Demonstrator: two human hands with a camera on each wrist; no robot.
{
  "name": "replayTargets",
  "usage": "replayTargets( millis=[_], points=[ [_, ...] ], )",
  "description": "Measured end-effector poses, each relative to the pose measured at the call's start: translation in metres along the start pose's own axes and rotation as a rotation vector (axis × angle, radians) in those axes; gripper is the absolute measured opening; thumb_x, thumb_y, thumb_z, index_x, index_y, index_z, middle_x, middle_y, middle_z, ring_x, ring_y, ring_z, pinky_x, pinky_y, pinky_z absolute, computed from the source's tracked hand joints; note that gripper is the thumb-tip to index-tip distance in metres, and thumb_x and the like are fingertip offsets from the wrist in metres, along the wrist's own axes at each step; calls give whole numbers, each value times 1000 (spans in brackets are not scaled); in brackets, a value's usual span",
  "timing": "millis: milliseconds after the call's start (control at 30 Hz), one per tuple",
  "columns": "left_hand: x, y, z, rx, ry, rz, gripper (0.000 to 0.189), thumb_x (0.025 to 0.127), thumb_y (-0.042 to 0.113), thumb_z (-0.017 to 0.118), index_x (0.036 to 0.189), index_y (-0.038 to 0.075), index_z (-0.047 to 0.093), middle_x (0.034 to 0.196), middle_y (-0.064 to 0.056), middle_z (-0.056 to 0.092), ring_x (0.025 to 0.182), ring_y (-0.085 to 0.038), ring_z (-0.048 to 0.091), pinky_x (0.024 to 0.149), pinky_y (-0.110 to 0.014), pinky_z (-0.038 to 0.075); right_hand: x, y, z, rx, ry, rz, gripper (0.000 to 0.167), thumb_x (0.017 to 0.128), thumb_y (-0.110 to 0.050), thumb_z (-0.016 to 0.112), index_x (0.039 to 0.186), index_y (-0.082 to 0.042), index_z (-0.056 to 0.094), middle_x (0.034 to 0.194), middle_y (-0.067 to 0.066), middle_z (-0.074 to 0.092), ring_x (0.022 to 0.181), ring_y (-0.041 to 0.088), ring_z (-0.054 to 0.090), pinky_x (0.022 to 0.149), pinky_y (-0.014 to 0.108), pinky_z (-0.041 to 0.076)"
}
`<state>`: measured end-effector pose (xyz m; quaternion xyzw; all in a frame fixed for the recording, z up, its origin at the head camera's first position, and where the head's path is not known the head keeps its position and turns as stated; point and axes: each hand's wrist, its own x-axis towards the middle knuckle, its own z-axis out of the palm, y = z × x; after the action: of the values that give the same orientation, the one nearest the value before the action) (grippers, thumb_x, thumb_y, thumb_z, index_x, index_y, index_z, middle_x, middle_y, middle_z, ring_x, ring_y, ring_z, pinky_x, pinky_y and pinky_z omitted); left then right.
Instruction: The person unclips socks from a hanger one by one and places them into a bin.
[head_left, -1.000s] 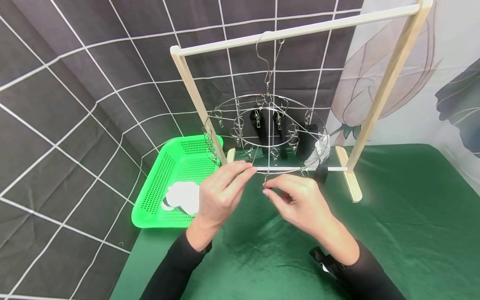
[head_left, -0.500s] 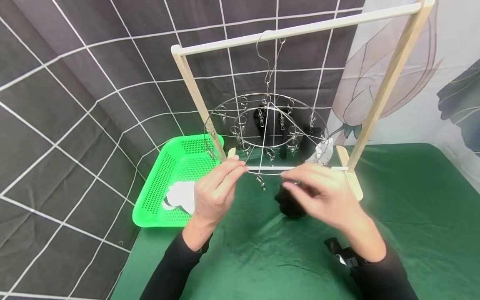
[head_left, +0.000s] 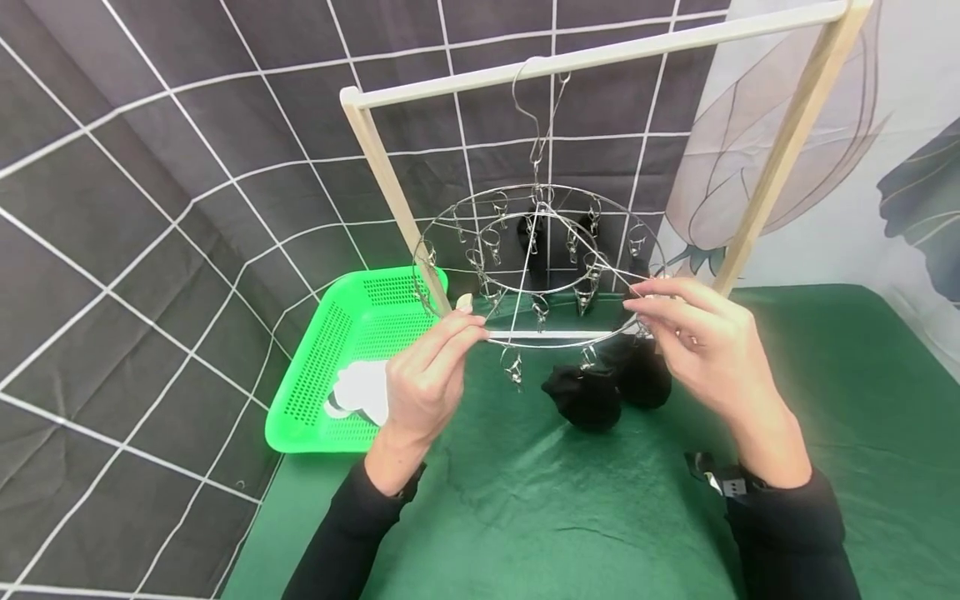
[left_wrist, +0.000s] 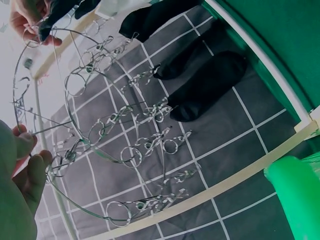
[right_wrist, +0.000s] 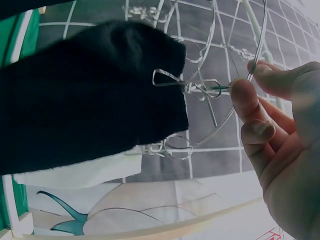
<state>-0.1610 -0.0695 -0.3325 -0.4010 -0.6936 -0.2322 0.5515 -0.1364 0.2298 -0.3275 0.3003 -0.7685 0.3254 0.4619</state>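
Note:
A round metal sock hanger with two rings and many dangling clips hangs from a wooden rack. My left hand pinches the outer ring at its front left between thumb and fingers. At the right side, my right hand pinches the ring just above a clip that grips a black sock. Two black socks hang at the front right, one of them a rounded dark bundle. In the left wrist view another black sock hangs on the far side, and a white sock hangs beyond the right hand.
A green plastic basket stands to the left, with white socks inside. The rack's lower bar runs behind the hanger. Green cloth covers the table; a dark grid-patterned curtain hangs behind.
My right hand has let go of the front clip and moved right to the ring's side. The hanger has turned, its front toward the left, bringing black socks to the front right.

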Motion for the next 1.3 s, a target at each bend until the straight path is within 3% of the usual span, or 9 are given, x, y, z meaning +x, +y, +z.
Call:
replayTargets(
  millis=[267,500,633,767,900,967,1100,1200,1300],
  points=[
    [-6,-9,-2,-27,-4,-44,18,79,-7,71,92,5,72,98,-6,72,98,-21,68,84,-31,53,-1,2,1,26,-95,-37,25,71,9,71,91,-5,75,100,11,69,77,16,58,57,15,36],
    [-11,-13,-5,-28,-27,-57,17,82,-4,68,95,5,72,103,-6,71,100,-23,67,86,-32,52,-2,0,4,39,-106,-61,21,72,8,70,86,-7,75,95,9,67,79,17,60,64,17,42],
    [-9,-7,-11,-32,-58,-76,19,83,-3,63,100,2,70,110,-8,69,104,-24,66,88,-33,51,-2,-3,5,62,-108,-63,20,72,6,70,86,-7,75,94,9,67,77,16,60,59,16,44],
    [-2,9,-17,-105,-7,14,19,80,-2,57,97,-4,67,103,-14,69,98,-27,67,86,-34,53,-1,-7,7,98,-111,-75,19,71,5,72,86,-6,75,94,8,66,81,19,59,56,15,43],
    [0,26,-17,-289,3,155,14,81,5,57,87,-3,67,87,-12,69,81,-24,68,77,-31,56,0,-9,10,103,-100,-90,14,75,0,71,86,-7,75,93,9,67,85,25,57,64,19,41],
    [-6,31,-14,-389,-83,163,12,83,11,59,83,3,67,79,-4,67,74,-17,66,72,-26,55,0,-10,12,102,-92,-92,12,77,-3,70,86,-7,75,93,9,67,84,26,56,67,23,39],
    [-32,30,-6,-521,-369,48,13,87,23,61,76,18,64,69,12,59,63,1,55,63,-12,46,0,-12,14,93,-90,-93,11,77,-4,71,86,-9,75,92,7,67,81,26,52,69,28,35],
    [-55,17,3,-587,-590,-84,16,89,30,62,75,23,63,67,16,56,60,3,50,58,-10,41,0,-14,17,90,-86,-98,10,75,-5,74,84,-9,75,90,6,67,79,23,55,70,32,32],
    [-76,1,13,-609,-785,-289,19,89,41,63,81,24,64,72,18,58,62,2,52,56,-14,44,-1,-16,20,95,-80,-106,8,75,-7,75,82,-9,74,88,4,67,74,18,58,72,35,28]
  ],
)
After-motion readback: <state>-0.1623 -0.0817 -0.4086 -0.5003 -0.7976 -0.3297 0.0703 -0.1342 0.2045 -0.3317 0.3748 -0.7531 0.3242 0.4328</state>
